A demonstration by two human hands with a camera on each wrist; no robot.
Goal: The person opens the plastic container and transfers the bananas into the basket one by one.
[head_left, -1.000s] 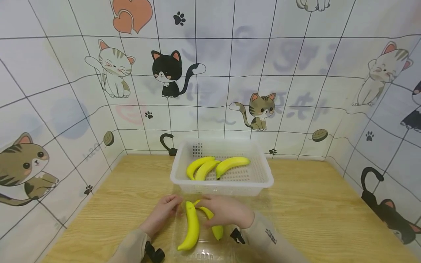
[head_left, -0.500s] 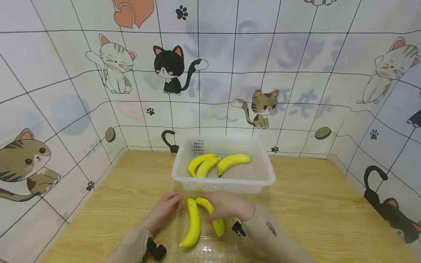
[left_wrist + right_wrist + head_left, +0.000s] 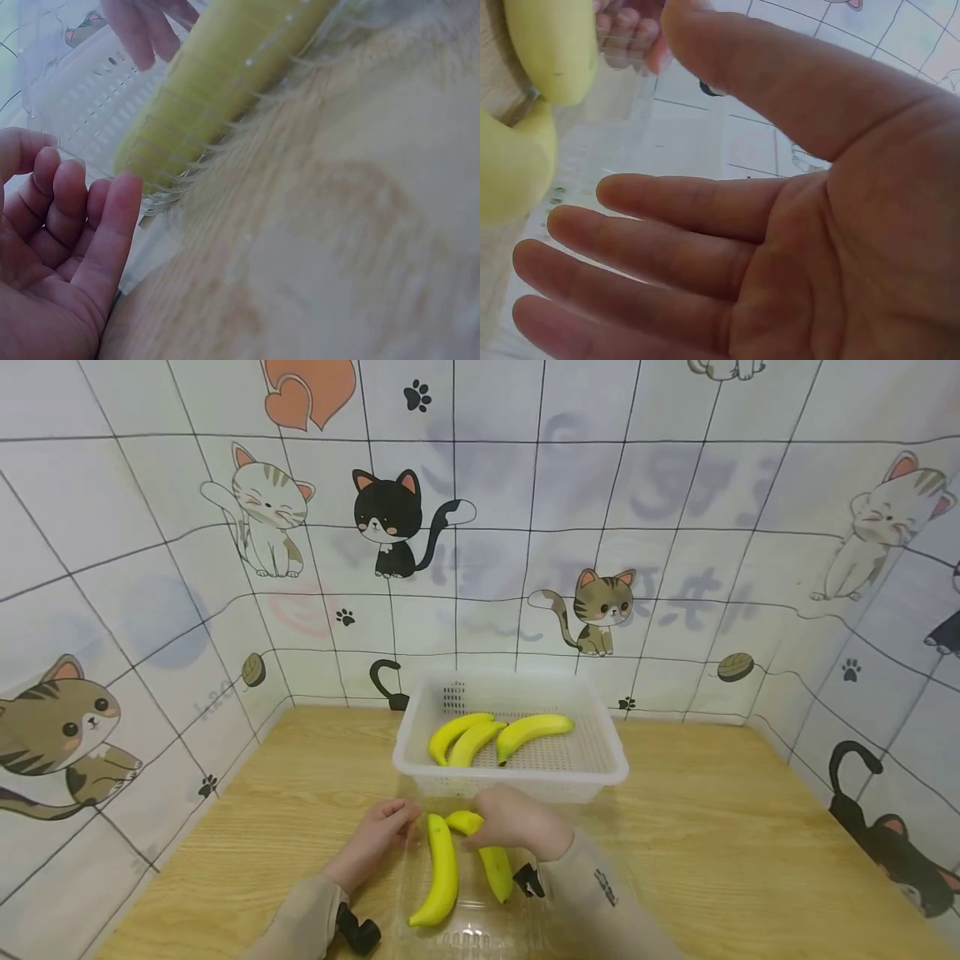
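A clear plastic box lies on the table in front of me, with two yellow bananas in it. The left banana is fully visible; the right banana is partly covered by my right hand. That hand hovers over its upper part, and the right wrist view shows the fingers straight and apart, thumb spread, palm bare. My left hand is at the box's far left corner, with thumb and curled fingers pinching its thin rim. Through the ribbed wall a banana shows.
Behind the box stands a white perforated basket with three bananas inside. The wooden table reaches back to a wall covering printed with cats.
My right hand has shifted slightly away from me over the right banana. The left hand stays at the box corner, and the bananas lie about as before. The camera view has tilted slightly.
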